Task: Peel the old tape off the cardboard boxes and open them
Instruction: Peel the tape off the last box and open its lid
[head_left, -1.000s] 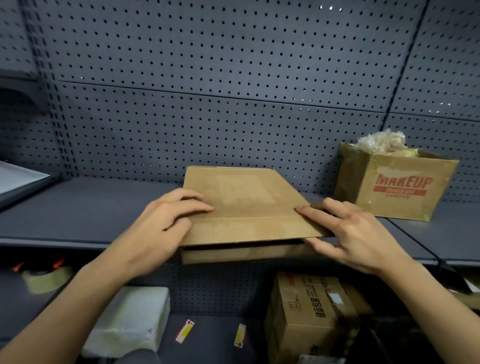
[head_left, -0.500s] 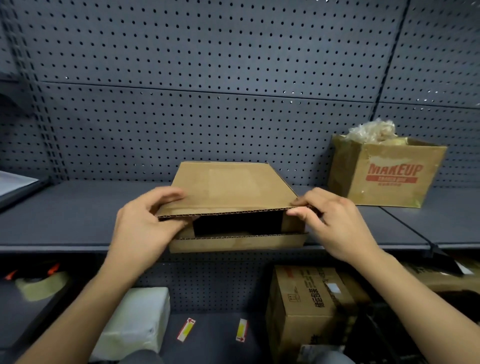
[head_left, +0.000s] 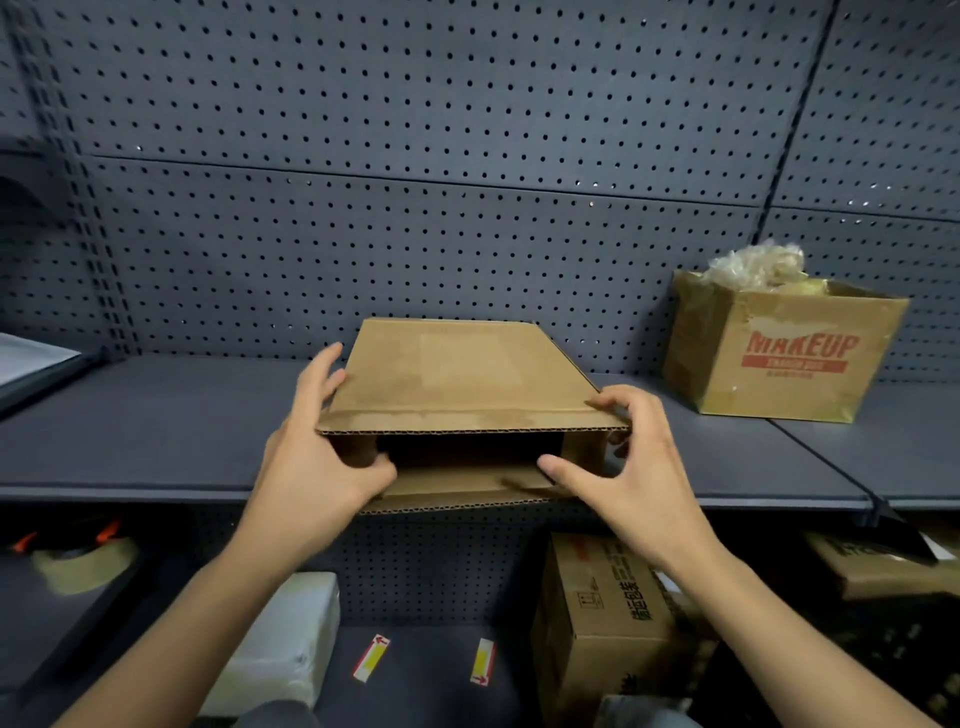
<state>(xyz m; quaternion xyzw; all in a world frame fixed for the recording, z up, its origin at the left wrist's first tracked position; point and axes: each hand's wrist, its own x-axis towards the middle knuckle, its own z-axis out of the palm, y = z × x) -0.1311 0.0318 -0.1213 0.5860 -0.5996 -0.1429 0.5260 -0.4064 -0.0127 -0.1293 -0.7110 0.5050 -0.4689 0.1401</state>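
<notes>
Where the lower shelf (head_left: 415, 670) lies nearest: one white packet (head_left: 280, 644), one printed carton (head_left: 602, 629), and one tape roll (head_left: 83, 566) at far left.

Next up, left hand (head_left: 311, 467): thumb tucked into the open end of the flat box (head_left: 457, 374), fingers (head_left: 324, 364) spread along its left edge, clamped on the top panel.

Right hand (head_left: 639, 467): fingers (head_left: 608, 402) on the top corner, thumb at the side flap, pinching the right end.

Flat box: lying on the upper shelf (head_left: 156, 431), front edge overhanging, near end gaping, no tape visible there.

Step judged: opening, with peeling apparently done on this end. Next move probably calls for lifting the top flap while the bottom one is held down.

Behind, right: makeup box (head_left: 779, 358), well apart; pegboard wall (head_left: 415, 156).
</notes>
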